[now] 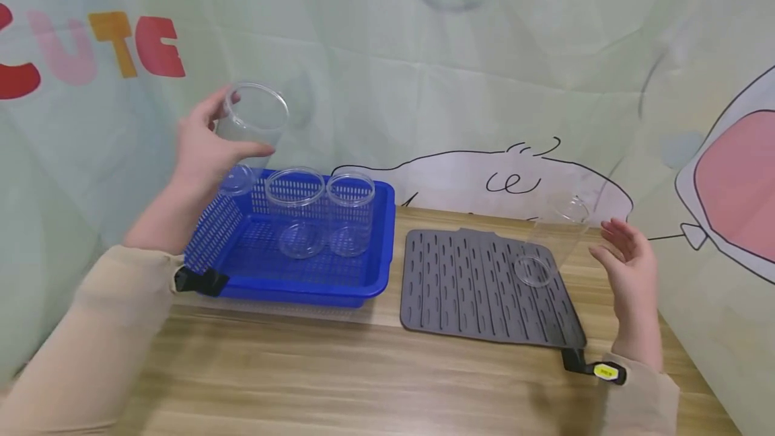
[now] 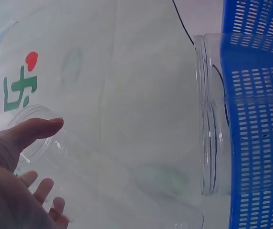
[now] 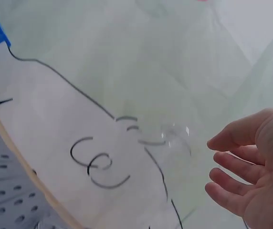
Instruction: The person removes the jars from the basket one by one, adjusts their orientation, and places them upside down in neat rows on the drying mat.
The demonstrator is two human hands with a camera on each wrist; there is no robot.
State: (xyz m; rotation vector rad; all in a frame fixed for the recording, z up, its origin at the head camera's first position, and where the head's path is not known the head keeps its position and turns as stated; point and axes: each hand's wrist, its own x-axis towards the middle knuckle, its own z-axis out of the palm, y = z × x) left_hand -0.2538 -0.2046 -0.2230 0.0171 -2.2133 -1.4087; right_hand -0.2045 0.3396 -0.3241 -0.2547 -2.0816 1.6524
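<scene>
My left hand point(image 1: 208, 143) grips a clear plastic jar point(image 1: 251, 133) around its side, thumb opposite the fingers, above the back left of the blue basket point(image 1: 387, 241). In the left wrist view the same jar point(image 2: 60, 148) shows only faintly between thumb and fingers. Inside the basket two clear jars, a wider one point(image 1: 297, 204) and a narrower one point(image 1: 351, 214), stand upright side by side. A further clear jar point(image 1: 554, 234) stands on the grey ribbed mat point(image 1: 460, 288). Just right of it my right hand point(image 1: 630, 264), fingers loosely bent, holds nothing; a gap shows between them.
Basket and mat sit side by side on a wooden table point(image 1: 290, 369). A printed curtain point(image 1: 375, 86) hangs close behind them and along both sides. Black camera mounts are strapped to both wrists.
</scene>
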